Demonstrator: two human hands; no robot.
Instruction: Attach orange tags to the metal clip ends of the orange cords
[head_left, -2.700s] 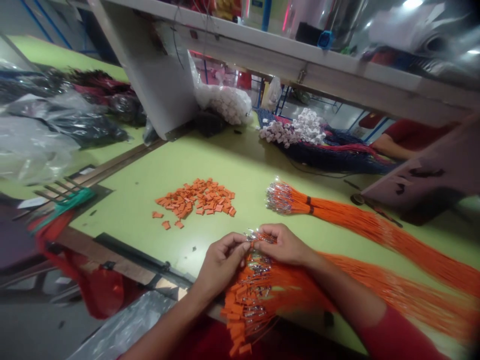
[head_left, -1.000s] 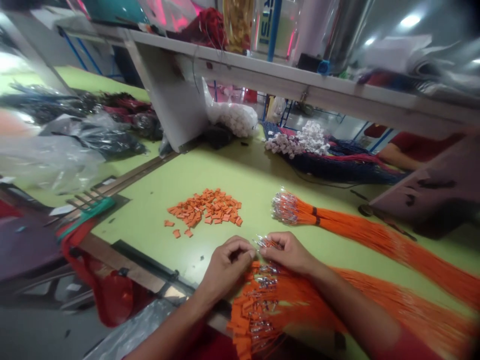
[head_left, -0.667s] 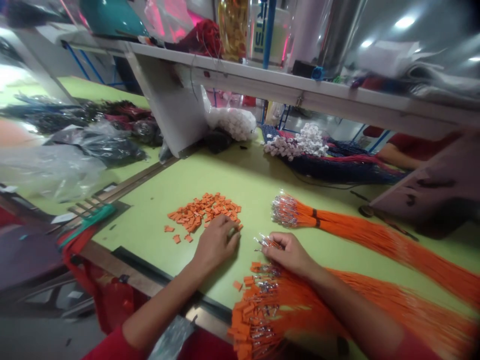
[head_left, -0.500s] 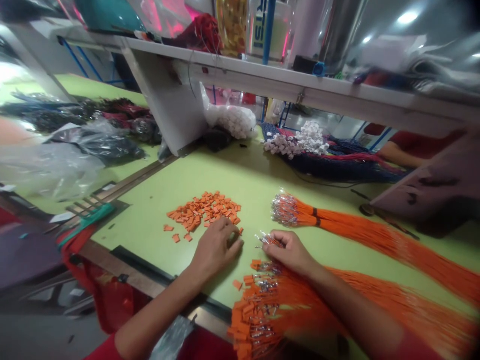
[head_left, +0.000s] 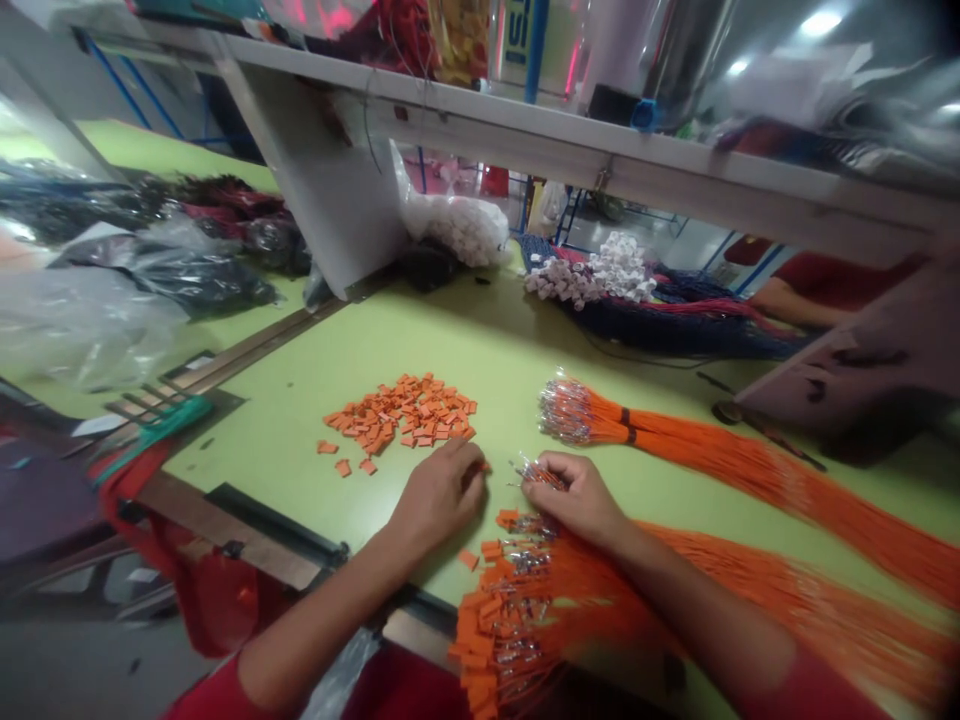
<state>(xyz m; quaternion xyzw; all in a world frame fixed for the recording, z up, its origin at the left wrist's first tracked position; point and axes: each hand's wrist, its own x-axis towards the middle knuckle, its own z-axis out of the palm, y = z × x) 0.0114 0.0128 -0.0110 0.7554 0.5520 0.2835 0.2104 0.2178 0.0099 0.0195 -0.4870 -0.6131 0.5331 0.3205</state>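
Reaching across the tabletop [head_left: 262, 410], the left hand [head_left: 437, 492] is curling its fingers at the near side of a loose pile of orange pieces [head_left: 405, 410]; one more piece [head_left: 486, 467] is showing at the thumb, though I cannot tell whether it is being pinched or is lying free. The right hand [head_left: 581, 495] is grasping a small bunch of silver-tipped wires [head_left: 537, 474], their ends poking out toward the left hand. Closer to the tabletop's near edge, capped wires [head_left: 476, 640] are lying in a heap, running off under the right forearm, and a stray piece [head_left: 469, 559] is sitting just beside them. Behind the right hand, a tied bundle [head_left: 637, 428] is stretching toward the right edge. By my reading, the step in hand is picking up a single piece; the next move is calling for a clean pinch and one tip standing apart from its neighbours.
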